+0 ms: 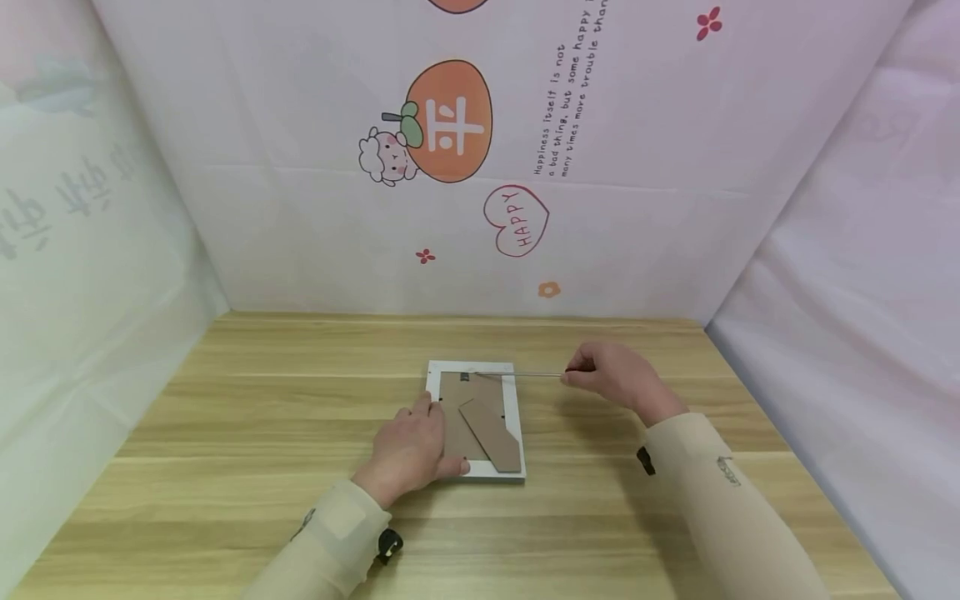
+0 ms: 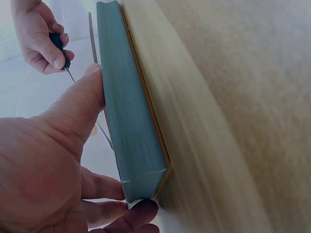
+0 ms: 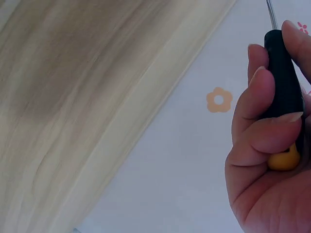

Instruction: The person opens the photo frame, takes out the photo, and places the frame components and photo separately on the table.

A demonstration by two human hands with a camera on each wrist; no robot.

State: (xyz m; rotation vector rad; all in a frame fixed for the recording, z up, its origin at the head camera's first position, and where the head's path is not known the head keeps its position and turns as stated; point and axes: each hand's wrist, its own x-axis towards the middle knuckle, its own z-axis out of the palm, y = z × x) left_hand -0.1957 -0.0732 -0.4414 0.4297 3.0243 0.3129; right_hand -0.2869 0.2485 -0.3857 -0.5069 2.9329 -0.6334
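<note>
A white picture frame [image 1: 511,408] lies face down, its brown backing board [image 1: 453,417] and folded-down stand [image 1: 491,433] uppermost. My left hand [image 1: 408,446] holds it at the near left, thumb over the near edge and fingers along the left side; the left wrist view shows fingers bent round a corner. My right hand [image 1: 615,375] grips a screwdriver [image 3: 282,77] by its black handle with a yellow end. The thin metal shaft [image 1: 536,375] reaches left across the frame's far end, its tip close to a small dark hanger [image 1: 464,377] on the backing.
The wood-grain table [image 1: 300,400] extends around the frame on all sides. A white printed sheet [image 1: 322,242] stands behind it, and more white sheets hang at the left [image 1: 97,292] and right [image 1: 847,317]. Small dark tabs [image 1: 431,399] sit along the frame's inner edge.
</note>
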